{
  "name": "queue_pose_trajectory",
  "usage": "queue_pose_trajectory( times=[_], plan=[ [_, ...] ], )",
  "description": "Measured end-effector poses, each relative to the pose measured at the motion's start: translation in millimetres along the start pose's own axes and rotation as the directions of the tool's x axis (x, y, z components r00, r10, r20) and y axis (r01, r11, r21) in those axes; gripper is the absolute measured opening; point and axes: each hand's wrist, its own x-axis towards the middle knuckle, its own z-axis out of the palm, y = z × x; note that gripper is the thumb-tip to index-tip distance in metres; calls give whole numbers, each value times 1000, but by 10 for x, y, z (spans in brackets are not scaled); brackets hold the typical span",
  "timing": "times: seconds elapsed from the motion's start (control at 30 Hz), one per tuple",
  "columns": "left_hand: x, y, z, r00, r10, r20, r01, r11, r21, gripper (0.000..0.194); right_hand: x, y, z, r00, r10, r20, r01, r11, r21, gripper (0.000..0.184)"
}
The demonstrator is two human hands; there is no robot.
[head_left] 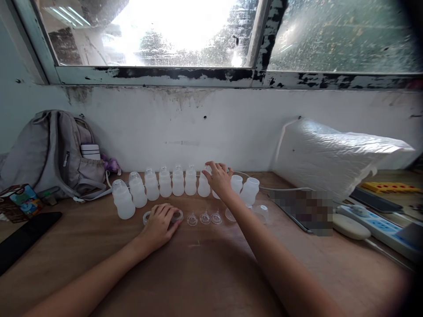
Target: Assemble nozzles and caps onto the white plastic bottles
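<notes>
A row of frosted white baby bottles (pixel 178 182) stands along the back of the table, several topped with clear teats. My right hand (pixel 218 177) is at a bottle (pixel 204 187) right of the row's middle, thumb and forefinger around the clear teat (pixel 207 168) on top. Behind that hand another bottle is partly hidden; two bottles without tops (pixel 250 190) stand to its right. My left hand (pixel 160 222) lies flat with fingers stretched over pale collar rings (pixel 177 215), which show at both sides. Three clear teats (pixel 205 217) lie on the table between my hands.
Clear domed caps (pixel 261 213) lie beside my right forearm. A grey backpack (pixel 54 154), carton (pixel 20 202) and black phone-like slab (pixel 28 237) are left. Right are a blurred-out device (pixel 300 211), white mouse-like object (pixel 350 226), power strip (pixel 383 229) and silvery padded bag (pixel 327 154).
</notes>
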Motion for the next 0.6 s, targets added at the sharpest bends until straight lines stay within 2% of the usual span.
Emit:
queue_pose_trajectory(
  times=[0.33,0.43,0.5,0.6],
  plan=[
    [11,34,-38,1000,31,1,-31,999,25,26,-69,-46,48,999,10,-32,-10,1000,10,32],
    [5,55,-64,999,53,-11,-52,998,31,26,-78,-84,-29,994,42,-101,-35,997,66,40],
    [-1,59,-73,998,65,-24,-64,997,30,25,-125,-142,-125,988,43,-151,-24,992,125,38],
    [-10,49,-65,996,68,-57,-65,997,41,22,-334,-286,-289,992,-85,-93,102,975,198,28]
  ],
)
